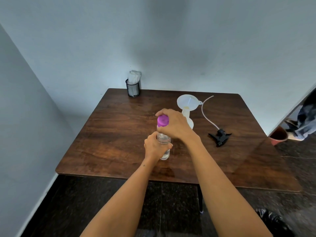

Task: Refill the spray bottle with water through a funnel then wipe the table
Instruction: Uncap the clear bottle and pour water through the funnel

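Purple cap (163, 121), two hands, seemingly one funnel (187, 102)

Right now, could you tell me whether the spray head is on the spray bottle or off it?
Off. The spray head lies on the table, and a funnel sits in the spray bottle.

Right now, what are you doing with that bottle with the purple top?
The left hand grips a clear water bottle standing on the table, and the right hand holds its purple cap. Behind them, a white funnel sits in the spray bottle. The black sprayer head lies off to the right.
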